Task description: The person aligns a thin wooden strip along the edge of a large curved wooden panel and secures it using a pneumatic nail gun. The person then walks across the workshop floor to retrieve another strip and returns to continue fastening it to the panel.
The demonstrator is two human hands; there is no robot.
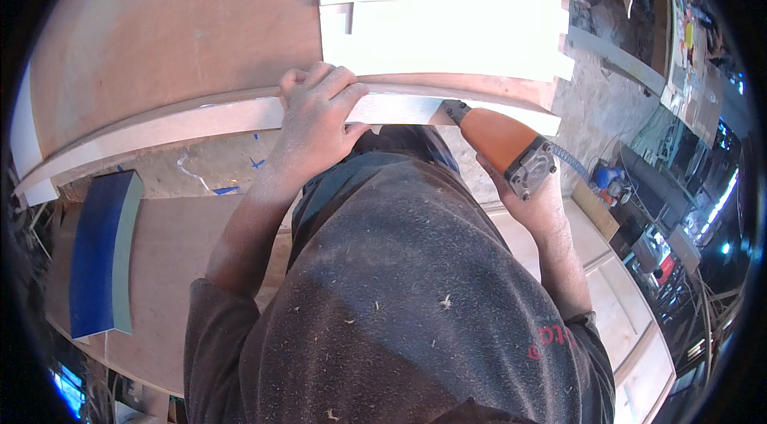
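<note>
A long pale wooden strip (208, 122) runs along the near edge of the big wooden panel (184, 24). My left hand (321, 108) lies over this strip, fingers bent across its top and the thumb on the near side, closed on it. In my right hand (523, 196) is an orange air-powered nail gun (497, 136), held from below, so most of those fingers are hidden. Its dark nose touches or nearly touches the strip's face, right of my left hand. A coiled air hose (571, 162) trails to the right behind the gun.
Brightly lit white sheets (439, 20) lie on the panel's right half. At lower left, a curved blue piece with a pale green edge (104, 256) rests on a wooden board (192, 264). Tools and clutter (659, 252) crowd the right side.
</note>
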